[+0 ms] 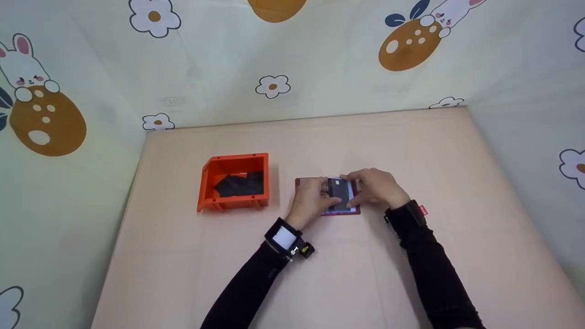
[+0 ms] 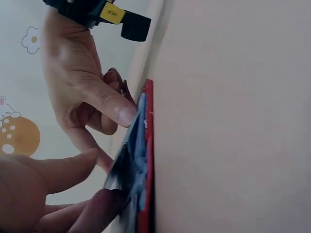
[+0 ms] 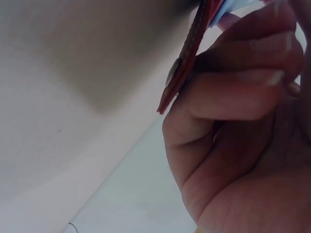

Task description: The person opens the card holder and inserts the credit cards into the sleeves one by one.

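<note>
A red card holder (image 1: 355, 212) with clear bluish sleeves lies spread on the table. Over its sleeves is a dark bank card (image 1: 339, 192) with a small chip. My left hand (image 1: 308, 201) pinches the card's left side, its thumb lying over the face. From the other side my right hand (image 1: 377, 186) grips the card, index finger at the top corner and thumb at the lower right edge. In the left wrist view the card (image 2: 121, 150) tilts up from the sleeves. Curled right-hand fingers (image 3: 233, 97) sit beside the holder's red flap (image 3: 187, 63) with its metal snap.
Left of the holder stands an orange bin (image 1: 233, 201) with several flat dark pieces (image 1: 240, 185) inside. A pale cloth-covered table (image 1: 347, 274) lies beneath everything. Printed curtains (image 1: 320, 59) rise at its back and sides.
</note>
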The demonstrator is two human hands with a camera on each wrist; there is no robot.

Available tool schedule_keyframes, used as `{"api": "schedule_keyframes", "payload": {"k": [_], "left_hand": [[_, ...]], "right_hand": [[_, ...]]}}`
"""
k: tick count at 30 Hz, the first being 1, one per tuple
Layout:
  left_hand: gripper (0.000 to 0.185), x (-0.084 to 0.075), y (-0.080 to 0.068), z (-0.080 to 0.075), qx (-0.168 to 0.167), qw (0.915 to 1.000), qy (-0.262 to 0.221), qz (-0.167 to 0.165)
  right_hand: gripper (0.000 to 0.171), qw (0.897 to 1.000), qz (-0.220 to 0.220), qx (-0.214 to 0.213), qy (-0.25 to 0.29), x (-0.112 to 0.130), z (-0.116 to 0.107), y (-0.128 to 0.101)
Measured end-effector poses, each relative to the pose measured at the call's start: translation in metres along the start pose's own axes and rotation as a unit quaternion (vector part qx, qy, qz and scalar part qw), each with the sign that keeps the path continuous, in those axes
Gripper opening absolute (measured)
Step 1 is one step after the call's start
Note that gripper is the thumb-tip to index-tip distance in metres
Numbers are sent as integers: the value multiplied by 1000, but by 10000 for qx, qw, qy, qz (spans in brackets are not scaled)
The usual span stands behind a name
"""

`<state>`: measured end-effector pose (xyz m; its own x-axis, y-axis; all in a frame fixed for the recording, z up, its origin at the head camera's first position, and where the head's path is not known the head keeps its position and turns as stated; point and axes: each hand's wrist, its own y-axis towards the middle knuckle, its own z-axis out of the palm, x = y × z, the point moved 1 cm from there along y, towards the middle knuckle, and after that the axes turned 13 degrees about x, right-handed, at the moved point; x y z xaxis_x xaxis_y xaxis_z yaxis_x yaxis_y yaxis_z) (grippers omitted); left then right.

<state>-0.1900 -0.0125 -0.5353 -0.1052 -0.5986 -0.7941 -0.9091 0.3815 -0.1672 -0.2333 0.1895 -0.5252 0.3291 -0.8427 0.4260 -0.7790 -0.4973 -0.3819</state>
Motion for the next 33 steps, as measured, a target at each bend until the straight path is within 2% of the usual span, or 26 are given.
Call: {"api": "schedule_keyframes", "payload": {"k": [2,4,7,9,12,22,26,29,33], "left_hand": [[67,-4,-3,0,239,9993,273,-94],[84,-8,-4,2,340,9972,643,-154],[101,-13,-6,6,300,9914,1271,-126],[105,-15,-7,9,228,9883,1504,-97],[105,-17,-8,12,202,9849,1717,-37],[99,-18,-12,16,400,9808,1906,27],[92,-18,-12,15,310,9789,2011,159],[91,-16,-11,11,311,9768,2110,195],[99,-12,-8,-2,521,9728,2256,91]], "right_hand": [[79,10000,-1,12,14,0,0,0],[79,10000,32,36,20,-1,-1,0],[79,9999,62,84,22,0,-2,0],[79,9999,84,107,6,1,-2,0],[79,9999,94,121,-45,1,-2,0],[81,9999,119,67,-89,0,0,0],[81,9999,113,43,-52,0,0,-1],[81,9999,89,57,-48,1,-1,-1],[81,10000,20,69,-67,1,-1,-1]]}}
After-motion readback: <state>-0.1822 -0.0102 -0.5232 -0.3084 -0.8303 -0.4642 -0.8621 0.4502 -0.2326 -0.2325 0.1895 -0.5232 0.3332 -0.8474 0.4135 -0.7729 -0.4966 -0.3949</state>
